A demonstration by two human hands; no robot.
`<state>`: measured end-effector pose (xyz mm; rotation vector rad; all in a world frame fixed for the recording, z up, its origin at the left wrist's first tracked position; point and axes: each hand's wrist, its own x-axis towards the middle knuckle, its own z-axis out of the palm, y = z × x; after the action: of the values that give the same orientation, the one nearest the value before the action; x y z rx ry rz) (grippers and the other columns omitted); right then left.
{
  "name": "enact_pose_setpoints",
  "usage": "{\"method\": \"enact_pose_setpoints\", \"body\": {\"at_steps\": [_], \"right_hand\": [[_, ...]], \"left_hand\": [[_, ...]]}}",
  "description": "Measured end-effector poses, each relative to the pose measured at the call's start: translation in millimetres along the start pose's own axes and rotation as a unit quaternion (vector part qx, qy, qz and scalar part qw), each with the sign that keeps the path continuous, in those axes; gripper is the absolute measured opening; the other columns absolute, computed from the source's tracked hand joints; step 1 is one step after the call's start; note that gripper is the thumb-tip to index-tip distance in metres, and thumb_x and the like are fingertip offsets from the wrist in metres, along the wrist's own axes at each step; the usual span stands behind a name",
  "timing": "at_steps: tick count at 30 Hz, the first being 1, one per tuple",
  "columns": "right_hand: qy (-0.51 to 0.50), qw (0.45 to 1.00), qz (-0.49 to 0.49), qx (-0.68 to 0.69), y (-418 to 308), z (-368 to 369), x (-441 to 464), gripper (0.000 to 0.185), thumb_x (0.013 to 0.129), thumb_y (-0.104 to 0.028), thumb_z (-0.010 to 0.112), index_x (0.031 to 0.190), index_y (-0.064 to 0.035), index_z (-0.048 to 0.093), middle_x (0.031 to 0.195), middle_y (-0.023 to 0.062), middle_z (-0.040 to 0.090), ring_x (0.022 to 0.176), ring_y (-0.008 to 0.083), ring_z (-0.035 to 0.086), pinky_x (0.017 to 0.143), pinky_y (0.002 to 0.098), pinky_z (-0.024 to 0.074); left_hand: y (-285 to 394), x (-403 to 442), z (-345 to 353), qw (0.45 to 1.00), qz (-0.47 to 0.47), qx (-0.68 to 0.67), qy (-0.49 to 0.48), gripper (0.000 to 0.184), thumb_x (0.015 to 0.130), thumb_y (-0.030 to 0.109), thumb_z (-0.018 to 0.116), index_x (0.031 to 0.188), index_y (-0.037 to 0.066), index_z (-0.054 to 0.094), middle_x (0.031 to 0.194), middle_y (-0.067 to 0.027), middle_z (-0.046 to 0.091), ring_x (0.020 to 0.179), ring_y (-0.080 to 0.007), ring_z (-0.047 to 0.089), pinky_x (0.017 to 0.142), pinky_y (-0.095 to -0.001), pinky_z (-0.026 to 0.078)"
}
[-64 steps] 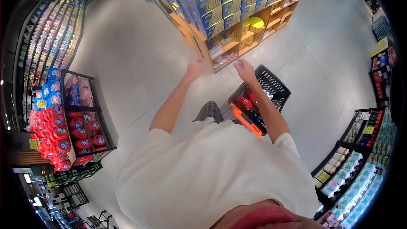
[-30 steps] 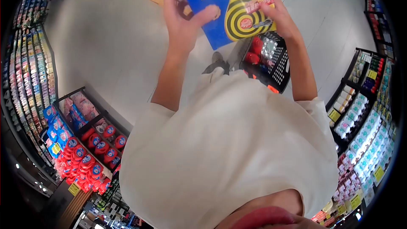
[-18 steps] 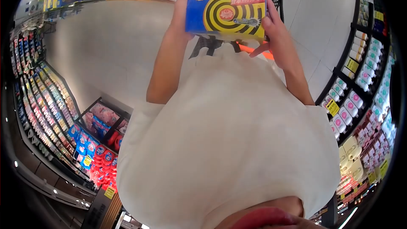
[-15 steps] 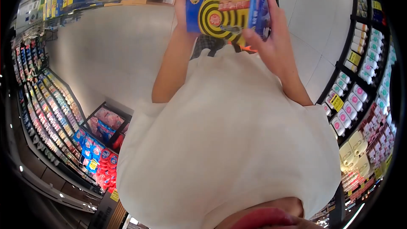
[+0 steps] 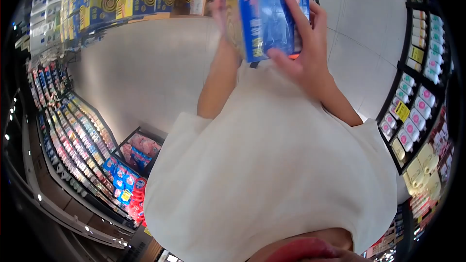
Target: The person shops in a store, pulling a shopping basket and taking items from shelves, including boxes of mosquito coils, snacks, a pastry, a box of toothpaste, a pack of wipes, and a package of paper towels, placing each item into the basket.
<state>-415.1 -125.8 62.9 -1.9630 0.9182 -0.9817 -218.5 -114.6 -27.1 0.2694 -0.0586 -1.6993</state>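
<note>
Grey floor (image 5: pixel 145 63), stocked shelves (image 5: pixel 412 73); hands (image 5: pixel 310 51) at box (image 5: pixel 276 19).

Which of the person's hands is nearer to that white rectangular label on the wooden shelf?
Left. The blurred left hand appears just right of the white label; the right hand is farther right, gripping the glossy blue-and-yellow rectangular box.

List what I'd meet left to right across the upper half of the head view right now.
Stacked boxes → blurred left hand → held blue-and-yellow box → right hand, overlapping the box's right side and reaching past it → yellow price tag → white bottles with green labels.
</note>
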Motion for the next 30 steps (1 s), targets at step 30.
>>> {"method": "enact_pose_setpoints", "body": {"at_steps": [30], "right_hand": [[0.172,0.713,0.631,0.254,566,156,7,0.033,0.088,-0.027,0.069,0.112,-0.0048,0.062,0.098,0.0035,0.067,0.087,0.0125,0.066,0.070,0.0260,0.0551]], "left_hand": [[-66,329,-448,0.774,-0.220,0.573,0.151,0.085,0.071,0.020,0.085,0.136,0.006,0.031,0.121,-0.0149,0.055,0.107,-0.0228,0.058,0.092,-0.0338,0.049]]}}
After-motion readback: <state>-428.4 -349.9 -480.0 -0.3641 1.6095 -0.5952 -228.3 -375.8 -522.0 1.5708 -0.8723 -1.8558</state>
